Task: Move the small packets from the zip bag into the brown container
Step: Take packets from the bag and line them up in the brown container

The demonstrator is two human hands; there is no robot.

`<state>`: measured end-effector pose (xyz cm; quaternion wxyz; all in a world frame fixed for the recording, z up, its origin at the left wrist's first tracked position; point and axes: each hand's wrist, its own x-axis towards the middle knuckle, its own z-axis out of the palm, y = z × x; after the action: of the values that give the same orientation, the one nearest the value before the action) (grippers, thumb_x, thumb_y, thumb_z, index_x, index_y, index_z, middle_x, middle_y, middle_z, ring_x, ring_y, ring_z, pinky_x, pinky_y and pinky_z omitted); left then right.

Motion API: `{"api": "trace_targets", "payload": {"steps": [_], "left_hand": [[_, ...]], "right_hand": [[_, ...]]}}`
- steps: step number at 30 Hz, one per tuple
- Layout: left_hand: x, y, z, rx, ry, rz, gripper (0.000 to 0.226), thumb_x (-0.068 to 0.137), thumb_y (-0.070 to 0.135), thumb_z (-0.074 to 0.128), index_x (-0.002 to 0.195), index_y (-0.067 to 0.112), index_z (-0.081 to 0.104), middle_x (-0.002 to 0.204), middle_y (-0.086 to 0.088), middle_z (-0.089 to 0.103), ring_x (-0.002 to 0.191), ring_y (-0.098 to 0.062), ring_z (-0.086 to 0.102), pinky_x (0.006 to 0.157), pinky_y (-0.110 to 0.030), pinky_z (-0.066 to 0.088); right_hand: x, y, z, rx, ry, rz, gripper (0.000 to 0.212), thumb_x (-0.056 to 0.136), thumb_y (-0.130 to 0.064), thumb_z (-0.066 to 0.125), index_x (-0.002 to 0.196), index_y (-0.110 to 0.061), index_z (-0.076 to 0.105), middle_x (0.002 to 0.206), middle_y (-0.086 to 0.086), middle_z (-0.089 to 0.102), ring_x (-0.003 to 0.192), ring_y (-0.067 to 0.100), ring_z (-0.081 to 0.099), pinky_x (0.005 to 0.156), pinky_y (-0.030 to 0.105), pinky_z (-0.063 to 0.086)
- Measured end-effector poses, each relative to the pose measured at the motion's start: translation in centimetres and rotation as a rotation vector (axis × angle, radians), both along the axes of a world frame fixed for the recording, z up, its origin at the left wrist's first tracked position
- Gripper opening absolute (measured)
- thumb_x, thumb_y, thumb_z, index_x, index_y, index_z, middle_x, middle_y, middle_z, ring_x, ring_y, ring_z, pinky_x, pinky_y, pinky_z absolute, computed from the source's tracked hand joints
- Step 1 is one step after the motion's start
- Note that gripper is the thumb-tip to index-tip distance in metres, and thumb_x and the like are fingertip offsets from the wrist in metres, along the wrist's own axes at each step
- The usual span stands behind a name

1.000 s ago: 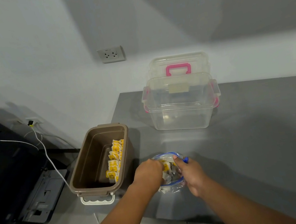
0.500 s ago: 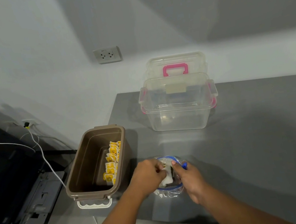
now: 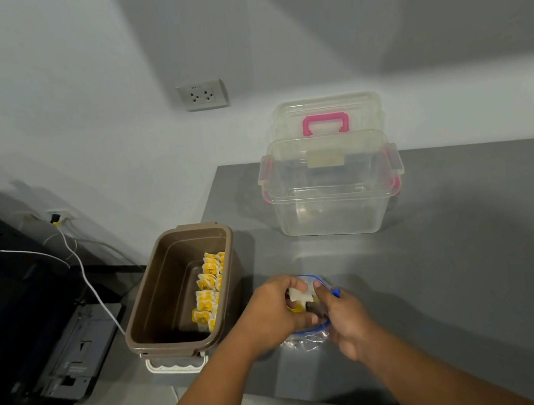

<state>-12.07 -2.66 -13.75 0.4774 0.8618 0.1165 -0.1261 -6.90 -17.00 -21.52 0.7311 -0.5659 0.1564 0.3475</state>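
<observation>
Just left of the left hand (image 3: 274, 308), the brown container (image 3: 167, 286) sits partly filled, while that hand grips small packets (image 3: 298, 296) at the mouth of the zip bag (image 3: 308, 340), which the right hand (image 3: 343, 315) pinches open, presumably to steady it.

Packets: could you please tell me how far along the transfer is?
Done: a row of packets stands inside the brown container. In hand: the left hand pinches packets at the zip bag; the right hand holds it. Left: carrying these over, plus any hidden inside.
</observation>
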Motion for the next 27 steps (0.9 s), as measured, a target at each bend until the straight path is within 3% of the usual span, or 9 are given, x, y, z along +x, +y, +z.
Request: {"api": "trace_targets", "payload": {"steps": [4,8,10,13,17,19,22,27], "left_hand": [[0.4,0.7,2.6,0.113,-0.199,0.048,0.01,0.084,0.023,0.079,0.09,0.026,0.071,0.085,0.009,0.071,0.076,-0.001,0.067,0.077,-0.024,0.057],[0.5,3.4,5.4,0.205,-0.362,0.038,0.013,0.079,0.027,0.082,0.086,0.033,0.073,0.094,0.009,0.055,0.081,0.006,0.052,0.075,-0.007,0.042],[0.3,5.4,6.6,0.213,-0.404,0.069,0.015,0.077,0.027,0.084,0.086,0.035,0.074,0.089,0.011,0.051,0.079,0.005,0.05,0.074,-0.007,0.039],[-0.2,8.5,8.0,0.257,-0.434,0.057,0.014,0.079,0.027,0.083,0.087,0.037,0.075,0.084,0.016,0.06,0.079,0.001,0.058,0.072,-0.007,0.041],[-0.9,12.6,8.7,0.253,-0.337,0.045,0.007,0.085,0.027,0.078,0.091,0.029,0.077,0.082,0.015,0.073,0.079,-0.003,0.068,0.076,-0.022,0.053],[-1.0,14.4,8.7,0.361,-0.29,0.002,0.004,0.085,0.029,0.077,0.089,0.028,0.075,0.076,0.015,0.072,0.072,-0.002,0.066,0.07,-0.021,0.052],[-1.0,16.4,8.4,0.525,-0.204,-0.135,0.003,0.087,0.029,0.074,0.086,0.03,0.072,0.074,0.016,0.067,0.07,-0.001,0.062,0.065,-0.02,0.047],[-0.5,18.0,7.1,0.66,-0.022,-0.436,0.012,0.089,0.029,0.072,0.099,0.026,0.077,0.089,0.014,0.071,0.079,-0.001,0.063,0.078,-0.021,0.051]], "right_hand": [[0.0,0.5,0.5,0.028,0.012,-0.024,0.032,0.104,-0.029,0.054,0.114,-0.003,0.069,0.103,0.018,0.077,0.097,0.035,0.075,0.095,0.053,0.056],[-0.1,2.0,0.4,-0.056,0.035,-0.094,0.032,0.1,-0.031,0.062,0.113,-0.002,0.067,0.099,0.016,0.077,0.093,0.035,0.075,0.09,0.052,0.059],[-0.3,2.7,0.3,-0.108,0.027,-0.119,0.034,0.098,-0.034,0.064,0.113,-0.004,0.066,0.099,0.015,0.078,0.092,0.034,0.075,0.089,0.052,0.06],[-0.7,3.6,0.7,-0.215,-0.028,-0.186,0.028,0.096,-0.036,0.066,0.105,-0.009,0.067,0.097,0.011,0.076,0.092,0.029,0.073,0.089,0.047,0.059],[-1.3,4.4,0.9,-0.324,-0.073,-0.309,0.026,0.095,-0.033,0.068,0.098,-0.009,0.061,0.086,0.007,0.067,0.078,0.02,0.062,0.071,0.033,0.05],[-1.8,4.8,1.1,-0.339,-0.072,-0.362,0.027,0.095,-0.031,0.069,0.098,-0.006,0.059,0.081,0.009,0.064,0.07,0.021,0.059,0.066,0.032,0.048],[-2.3,5.1,1.3,-0.411,-0.097,-0.4,0.026,0.095,-0.03,0.069,0.092,-0.007,0.057,0.09,0.012,0.067,0.074,0.021,0.061,0.068,0.032,0.049],[-2.5,5.7,1.1,-0.495,-0.109,-0.421,0.034,0.09,-0.04,0.073,0.093,-0.009,0.06,0.099,0.017,0.071,0.089,0.033,0.068,0.087,0.05,0.058]]}}
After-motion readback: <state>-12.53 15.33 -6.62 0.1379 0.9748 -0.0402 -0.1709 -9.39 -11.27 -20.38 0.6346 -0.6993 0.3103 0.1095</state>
